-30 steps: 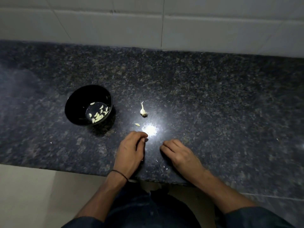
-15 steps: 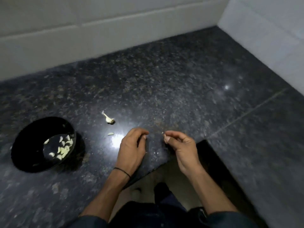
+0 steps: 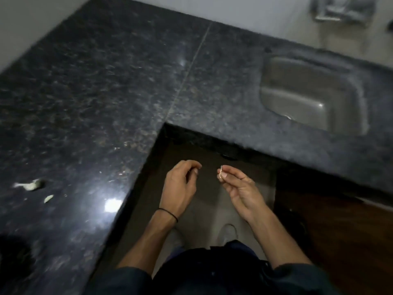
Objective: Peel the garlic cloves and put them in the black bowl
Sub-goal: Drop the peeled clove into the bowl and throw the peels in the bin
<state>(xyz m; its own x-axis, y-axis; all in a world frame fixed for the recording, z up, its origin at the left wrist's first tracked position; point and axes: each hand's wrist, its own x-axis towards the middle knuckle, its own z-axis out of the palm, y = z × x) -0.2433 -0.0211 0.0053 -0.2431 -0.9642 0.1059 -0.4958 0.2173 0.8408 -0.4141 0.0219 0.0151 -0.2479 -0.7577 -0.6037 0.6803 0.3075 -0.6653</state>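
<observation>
In the inner corner of the L-shaped granite countertop [image 3: 106,81], a person stands with both hands held over the floor [image 3: 202,211], clear of the stone. Left hand [image 3: 180,184]: fingers curled in toward the thumb, a black wristband [image 3: 168,213] on the wrist; whether it holds anything cannot be told. Right hand [image 3: 240,188]: palm turned up, thumb and forefinger pinching a thin curled sliver [image 3: 221,172], the other fingers relaxed. The two hands are near each other but apart. On the countertop well to the person's left lie a garlic stem [image 3: 29,185] and, just beside it, a small garlic clove [image 3: 48,198], both smeared by blur. A dark rounded shape at the lower left edge is probably the black bowl [image 3: 12,258]. A steel sink [image 3: 276,90] is set into the countertop's far right arm.
</observation>
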